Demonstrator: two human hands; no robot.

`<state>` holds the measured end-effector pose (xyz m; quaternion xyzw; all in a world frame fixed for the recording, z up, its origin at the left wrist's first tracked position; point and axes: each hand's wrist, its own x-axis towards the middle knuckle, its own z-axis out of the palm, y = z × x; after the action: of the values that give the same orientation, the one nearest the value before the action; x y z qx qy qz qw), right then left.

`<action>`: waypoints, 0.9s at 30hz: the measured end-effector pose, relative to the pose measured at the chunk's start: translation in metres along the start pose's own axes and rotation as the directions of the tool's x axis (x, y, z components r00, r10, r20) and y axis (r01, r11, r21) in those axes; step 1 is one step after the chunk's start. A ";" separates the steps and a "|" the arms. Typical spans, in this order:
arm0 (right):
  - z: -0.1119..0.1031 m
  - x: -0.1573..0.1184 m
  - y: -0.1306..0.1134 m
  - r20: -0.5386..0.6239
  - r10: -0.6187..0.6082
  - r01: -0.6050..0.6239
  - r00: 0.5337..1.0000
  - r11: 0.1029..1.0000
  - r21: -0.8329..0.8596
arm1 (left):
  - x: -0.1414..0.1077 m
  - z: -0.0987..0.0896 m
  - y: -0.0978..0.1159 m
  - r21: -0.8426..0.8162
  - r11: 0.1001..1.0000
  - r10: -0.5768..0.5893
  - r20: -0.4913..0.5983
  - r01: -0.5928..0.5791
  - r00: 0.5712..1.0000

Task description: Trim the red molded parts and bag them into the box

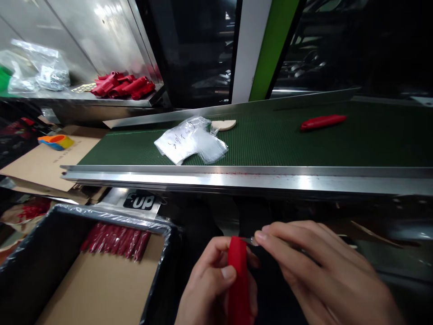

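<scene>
My left hand (216, 275) is wrapped round a long red plastic part (238, 275), held nearly upright below the conveyor's front rail. The fingers of my right hand (314, 266) pinch a thin metal blade (251, 241); its handle is mostly hidden by the hand. The blade's tip meets the upper right edge of the red part. A similar red part (323, 122) lies alone on the green conveyor belt (264, 144), beyond my right hand.
On the belt are a marked plastic bag (189, 140) and a cream half-round piece (223, 125). A metal rail (270, 178) edges it. Lower left stands a lined bin (64, 210) with wrapped red parts (115, 239). More red parts (122, 85) pile on a metal shelf.
</scene>
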<state>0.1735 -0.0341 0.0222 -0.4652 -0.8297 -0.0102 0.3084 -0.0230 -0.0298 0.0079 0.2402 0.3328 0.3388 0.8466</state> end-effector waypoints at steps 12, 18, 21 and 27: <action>0.003 -0.004 0.000 0.029 0.006 -0.006 1.000 1.000 -0.016 | 0.000 0.004 -0.003 -0.047 0.999 0.001 -0.082 -0.005 0.997; 0.006 -0.006 -0.013 0.050 -0.051 0.054 0.997 0.997 -0.048 | 0.004 0.006 0.006 -0.072 0.995 0.061 -0.176 -0.075 0.982; 0.008 -0.010 -0.016 0.073 -0.096 0.100 0.993 0.993 -0.054 | 0.008 0.006 0.011 -0.059 0.991 0.105 -0.176 -0.117 0.979; 0.015 -0.016 -0.029 0.052 -0.110 0.112 0.993 0.993 -0.037 | 0.012 0.006 0.020 -0.099 0.984 0.124 -0.207 -0.147 0.970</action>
<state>0.1495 -0.0582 0.0092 -0.4244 -0.8614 -0.0325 0.2773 -0.0208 -0.0090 0.0196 0.1785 0.3791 0.4368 0.7960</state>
